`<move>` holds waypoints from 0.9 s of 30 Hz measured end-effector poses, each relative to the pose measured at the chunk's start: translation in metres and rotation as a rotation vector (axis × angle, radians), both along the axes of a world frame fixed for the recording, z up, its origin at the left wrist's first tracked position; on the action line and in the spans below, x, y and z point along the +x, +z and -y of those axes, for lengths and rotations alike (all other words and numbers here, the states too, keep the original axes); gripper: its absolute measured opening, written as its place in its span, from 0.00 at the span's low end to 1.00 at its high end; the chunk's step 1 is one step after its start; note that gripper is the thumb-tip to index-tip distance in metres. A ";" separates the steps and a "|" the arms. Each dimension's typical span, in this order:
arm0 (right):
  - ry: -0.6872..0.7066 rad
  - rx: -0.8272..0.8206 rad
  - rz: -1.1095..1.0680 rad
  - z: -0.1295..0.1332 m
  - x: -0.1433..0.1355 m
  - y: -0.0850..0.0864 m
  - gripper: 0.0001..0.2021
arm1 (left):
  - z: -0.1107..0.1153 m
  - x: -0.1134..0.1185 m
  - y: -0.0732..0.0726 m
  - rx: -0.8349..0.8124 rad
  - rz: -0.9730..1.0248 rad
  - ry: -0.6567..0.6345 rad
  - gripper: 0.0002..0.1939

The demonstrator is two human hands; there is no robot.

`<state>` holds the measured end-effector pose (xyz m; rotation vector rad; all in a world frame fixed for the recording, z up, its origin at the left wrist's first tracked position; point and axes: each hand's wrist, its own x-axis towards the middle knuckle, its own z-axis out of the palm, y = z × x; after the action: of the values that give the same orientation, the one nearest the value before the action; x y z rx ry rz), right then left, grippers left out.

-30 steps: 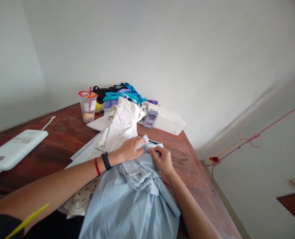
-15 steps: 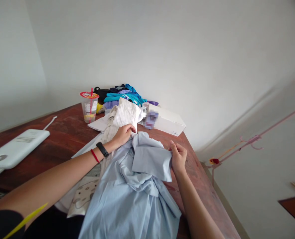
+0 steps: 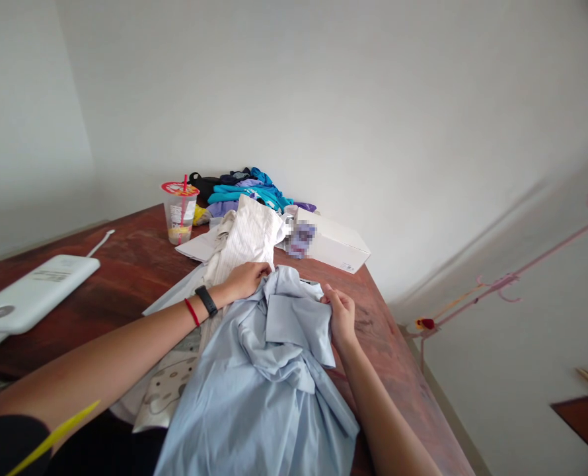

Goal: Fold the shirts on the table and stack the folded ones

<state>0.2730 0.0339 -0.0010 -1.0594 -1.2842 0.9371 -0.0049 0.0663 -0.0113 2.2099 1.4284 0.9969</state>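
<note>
A light blue shirt [image 3: 264, 410] lies rumpled over the near part of the table, and its upper end is bunched. My right hand [image 3: 341, 314] pinches the right edge of a flap at that end, which looks like a collar or cuff. At the bunch's far left side my left hand [image 3: 247, 279] is closed, its fingertips at the blue cloth and partly hidden. Under my left wrist, with its black band, runs a cream striped garment [image 3: 252, 231]. A pale spotted cloth [image 3: 168, 387] shows beneath the left forearm.
On the reddish wooden table [image 3: 135, 248] stand a plastic cup [image 3: 179, 215] with a straw and a white power bank [image 3: 36, 291]. A clothes heap [image 3: 249, 188] and a white box [image 3: 331, 241] lie at the back. A pink hooked rod [image 3: 502, 281] is at right.
My right hand has moved left, towards the bunched cloth, and the flap it holds has slackened and folded in. My left hand has shifted slightly down, its fingers lower at the cloth.
</note>
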 end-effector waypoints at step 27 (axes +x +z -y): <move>0.418 -0.140 -0.286 0.020 -0.007 0.018 0.23 | 0.044 0.039 0.014 0.312 -0.133 -0.477 0.24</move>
<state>0.2660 0.0144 0.0175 -0.7367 -1.2323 1.4571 0.0345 0.0219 0.0025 2.7047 0.7585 0.9609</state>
